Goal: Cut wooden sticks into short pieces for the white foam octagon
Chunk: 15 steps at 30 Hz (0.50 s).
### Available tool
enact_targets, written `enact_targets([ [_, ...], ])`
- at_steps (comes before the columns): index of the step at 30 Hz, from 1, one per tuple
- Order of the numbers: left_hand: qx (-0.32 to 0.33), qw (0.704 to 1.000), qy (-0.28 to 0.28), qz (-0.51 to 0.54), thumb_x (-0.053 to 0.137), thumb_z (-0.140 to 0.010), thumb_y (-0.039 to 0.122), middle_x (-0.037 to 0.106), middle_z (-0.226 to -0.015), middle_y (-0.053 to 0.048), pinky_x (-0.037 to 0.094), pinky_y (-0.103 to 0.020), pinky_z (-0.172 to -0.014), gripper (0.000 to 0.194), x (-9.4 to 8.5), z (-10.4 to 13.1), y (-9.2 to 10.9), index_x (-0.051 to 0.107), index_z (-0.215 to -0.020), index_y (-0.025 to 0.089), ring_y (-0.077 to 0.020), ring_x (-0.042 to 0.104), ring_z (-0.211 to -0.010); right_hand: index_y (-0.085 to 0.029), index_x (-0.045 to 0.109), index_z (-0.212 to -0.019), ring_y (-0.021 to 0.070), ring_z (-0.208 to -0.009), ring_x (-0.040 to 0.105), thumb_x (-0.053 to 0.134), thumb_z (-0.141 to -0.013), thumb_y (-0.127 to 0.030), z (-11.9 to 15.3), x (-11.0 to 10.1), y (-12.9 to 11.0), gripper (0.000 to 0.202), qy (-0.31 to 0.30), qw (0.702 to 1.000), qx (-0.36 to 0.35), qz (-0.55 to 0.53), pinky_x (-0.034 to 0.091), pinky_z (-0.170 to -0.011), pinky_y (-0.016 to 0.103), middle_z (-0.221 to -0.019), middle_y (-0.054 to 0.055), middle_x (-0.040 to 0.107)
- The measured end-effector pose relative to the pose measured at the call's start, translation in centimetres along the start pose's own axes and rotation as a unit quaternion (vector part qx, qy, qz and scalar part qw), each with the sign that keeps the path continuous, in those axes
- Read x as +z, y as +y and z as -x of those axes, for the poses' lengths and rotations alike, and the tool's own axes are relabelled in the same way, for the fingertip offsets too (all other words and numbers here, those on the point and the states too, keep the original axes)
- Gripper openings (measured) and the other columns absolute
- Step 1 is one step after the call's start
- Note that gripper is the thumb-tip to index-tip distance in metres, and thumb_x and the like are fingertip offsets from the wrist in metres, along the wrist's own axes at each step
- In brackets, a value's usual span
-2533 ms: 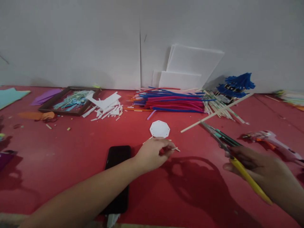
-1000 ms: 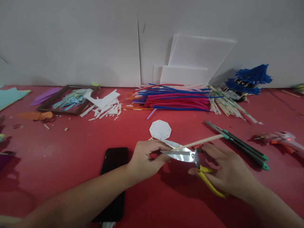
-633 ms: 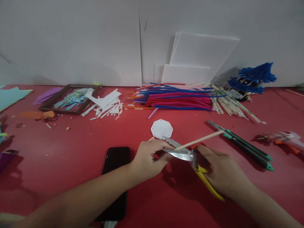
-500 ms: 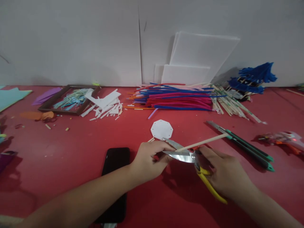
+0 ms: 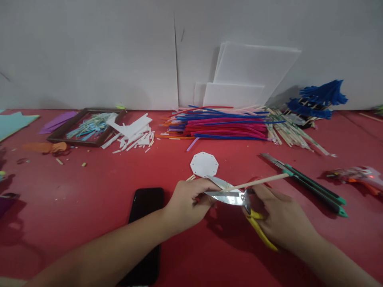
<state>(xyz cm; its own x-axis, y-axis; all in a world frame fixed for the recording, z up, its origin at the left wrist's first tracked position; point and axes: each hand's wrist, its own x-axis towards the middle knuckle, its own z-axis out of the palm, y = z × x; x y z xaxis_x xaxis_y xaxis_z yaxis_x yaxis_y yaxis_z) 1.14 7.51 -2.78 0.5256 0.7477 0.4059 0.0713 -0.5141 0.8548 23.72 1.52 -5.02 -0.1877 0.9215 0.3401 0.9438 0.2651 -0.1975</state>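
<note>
My right hand [image 5: 279, 215] is closed round the yellow handles of a pair of scissors [image 5: 231, 197], whose blades point left and stand apart. Between the blades lies a thin wooden stick [image 5: 260, 181], slanting up to the right. My left hand [image 5: 191, 203] pinches the stick's left end close to the blade tips; the fingers hide that end. Just behind the blades, a white octagonal piece [image 5: 204, 164] with small holes near its rim lies flat on the red table [image 5: 98, 207]. Short stick pieces [image 5: 190, 177] lie beside it, partly behind my left hand.
A black phone [image 5: 146, 203] lies under my left forearm. On the right are a utility knife [image 5: 317, 185] and a glue gun [image 5: 353, 175]. Pipe cleaners [image 5: 227, 125], wooden sticks [image 5: 293, 129], white scraps [image 5: 134, 131] and a brown frame [image 5: 74, 137] line the back.
The scissor blades have closed somewhat on the stick, and the lower yellow handle has drawn in towards my right palm. The stick's free end has dipped slightly. My left hand stays in place.
</note>
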Motion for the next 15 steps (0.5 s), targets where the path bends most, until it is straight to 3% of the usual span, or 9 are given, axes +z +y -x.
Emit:
enact_targets([
  [5,0.004,0.999,-0.025,0.022,0.046,-0.073,0.000,0.071,-0.072,0.000,0.052,-0.017,-0.055,0.029,0.11,0.05,0.03,0.067,-0.084,0.018,-0.0088,0.066,-0.057,-0.023,0.050,-0.085,0.0176,-0.049,0.057,0.050,-0.077,-0.035,-0.34,-0.62,-0.44,0.014,-0.017,1.000,-0.008,-0.020,0.038,-0.046,0.027,-0.062,0.001,0.061],
  [15,0.004,1.000,-0.019,-0.014,0.043,-0.068,-0.001,0.071,-0.070,0.002,0.053,-0.019,-0.058,0.034,-0.03,0.15,0.04,0.066,-0.084,0.018,-0.0085,0.064,-0.057,-0.024,0.050,-0.082,0.0171,-0.048,0.054,0.053,-0.076,-0.036,-0.46,-0.94,-0.57,0.014,-0.077,0.995,0.028,-0.058,0.036,-0.046,0.026,-0.059,0.000,0.059],
])
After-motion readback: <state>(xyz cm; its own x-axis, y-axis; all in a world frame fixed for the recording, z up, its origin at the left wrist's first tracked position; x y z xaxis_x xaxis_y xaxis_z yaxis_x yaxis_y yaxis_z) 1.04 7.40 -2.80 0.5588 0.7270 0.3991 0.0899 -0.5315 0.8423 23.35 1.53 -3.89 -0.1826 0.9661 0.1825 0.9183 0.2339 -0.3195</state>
